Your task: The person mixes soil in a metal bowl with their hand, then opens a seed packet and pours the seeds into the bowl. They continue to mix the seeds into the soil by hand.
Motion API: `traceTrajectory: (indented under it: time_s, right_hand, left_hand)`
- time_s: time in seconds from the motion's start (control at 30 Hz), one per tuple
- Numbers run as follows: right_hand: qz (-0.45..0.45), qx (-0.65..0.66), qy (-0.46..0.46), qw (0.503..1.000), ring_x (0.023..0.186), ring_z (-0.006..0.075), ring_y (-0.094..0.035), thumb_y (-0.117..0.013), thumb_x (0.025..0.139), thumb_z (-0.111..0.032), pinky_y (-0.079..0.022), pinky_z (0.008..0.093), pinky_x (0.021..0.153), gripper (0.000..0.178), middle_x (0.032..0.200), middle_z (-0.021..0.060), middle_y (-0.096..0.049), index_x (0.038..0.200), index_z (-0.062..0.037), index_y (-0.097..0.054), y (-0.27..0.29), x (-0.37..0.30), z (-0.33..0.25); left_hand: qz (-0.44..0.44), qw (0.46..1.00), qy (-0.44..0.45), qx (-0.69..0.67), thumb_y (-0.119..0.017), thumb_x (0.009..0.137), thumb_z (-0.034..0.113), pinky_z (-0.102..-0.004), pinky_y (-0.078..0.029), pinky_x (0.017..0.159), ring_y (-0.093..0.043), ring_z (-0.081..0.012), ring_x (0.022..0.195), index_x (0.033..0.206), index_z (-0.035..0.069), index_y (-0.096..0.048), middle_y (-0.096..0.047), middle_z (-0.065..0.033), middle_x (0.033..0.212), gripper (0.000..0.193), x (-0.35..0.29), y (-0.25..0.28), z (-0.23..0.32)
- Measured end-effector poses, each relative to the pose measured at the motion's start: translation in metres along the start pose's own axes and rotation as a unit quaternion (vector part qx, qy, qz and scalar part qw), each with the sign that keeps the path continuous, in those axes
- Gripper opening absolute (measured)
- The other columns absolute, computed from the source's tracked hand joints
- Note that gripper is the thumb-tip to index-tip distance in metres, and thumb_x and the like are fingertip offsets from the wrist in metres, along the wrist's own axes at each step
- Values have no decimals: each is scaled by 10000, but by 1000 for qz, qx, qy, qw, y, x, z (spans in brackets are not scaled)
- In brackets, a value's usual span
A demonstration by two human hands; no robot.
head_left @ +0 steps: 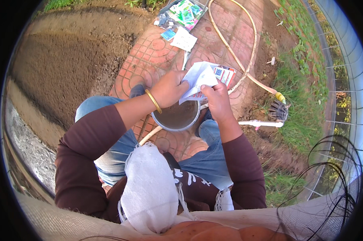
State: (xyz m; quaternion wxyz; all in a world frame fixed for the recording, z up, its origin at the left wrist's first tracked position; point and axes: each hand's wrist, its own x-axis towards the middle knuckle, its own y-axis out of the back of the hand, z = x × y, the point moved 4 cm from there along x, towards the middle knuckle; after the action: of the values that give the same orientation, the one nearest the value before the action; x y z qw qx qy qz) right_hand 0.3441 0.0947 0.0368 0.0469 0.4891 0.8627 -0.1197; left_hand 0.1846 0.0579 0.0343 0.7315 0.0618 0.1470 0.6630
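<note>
A creased white sheet of paper [196,82] is stretched between my two hands, above a round pot [177,129] filled with brown soil. My left hand [170,90], with a gold bangle at the wrist, pinches the paper's left side. On the other side, my right hand [218,100] has its thumb pressed on the paper. Behind the sheet shows a red and white printed packet [228,75], against the right hand's fingers. Most of the packet is covered by the paper.
A tray [203,12] of green and white packets stands at the far end of the red paving [149,60]. Near it lie a blue packet [168,35] and another white paper [184,39]. A pale hose [253,36] loops right. Bare soil [69,72] borders the left.
</note>
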Motion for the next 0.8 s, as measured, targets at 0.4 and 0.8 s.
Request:
traceTrajectory:
  time_s: [0.4, 0.8]
  right_hand:
    - [-66, -252, 176, 949, 829, 236, -610, -633, 835, -86, -466, 328, 741, 156, 940, 127, -612, 949, 20, -626, -30, -25, -9]
    - [-98, -362, 263, 889, 824, 305, -627, -681, 800, -90, -488, 378, 740, 205, 945, 133, -666, 995, -24, -674, -44, -40, -8]
  left_hand:
    - [91, 982, -67, 151, -642, 790, 158, -425, -524, 722, -657, -350, 786, 1080, 67, -684, -681, -183, 914, 307, -3, 18, 10]
    - [182, 936, -209, 217, -629, 783, 102, -393, -526, 671, -657, -293, 780, 1033, 101, -680, -688, -103, 896, 255, -11, 37, 37]
